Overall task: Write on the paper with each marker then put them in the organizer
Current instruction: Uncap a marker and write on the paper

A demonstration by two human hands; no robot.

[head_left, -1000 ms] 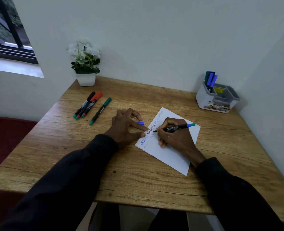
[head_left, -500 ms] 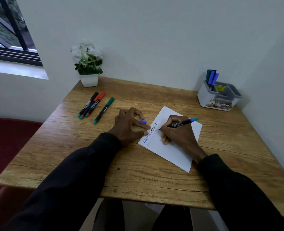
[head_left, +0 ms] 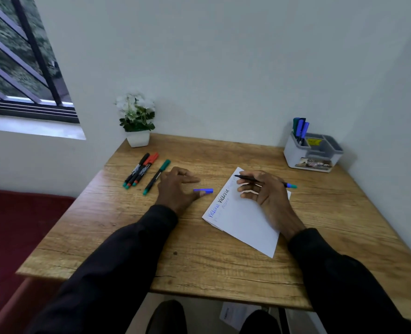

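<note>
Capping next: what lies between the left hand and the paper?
Only the blue cap, at the thumb of the left hand, short of the paper; head view.

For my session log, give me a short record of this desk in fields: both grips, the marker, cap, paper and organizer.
left grip: open on table, thumb at blue cap
right grip: holds uncapped marker, tip near paper's far corner
paper: writing along its left edge
organizer: far right corner, stored markers upright in it
loose markers: capped, lying left of left grip
</note>
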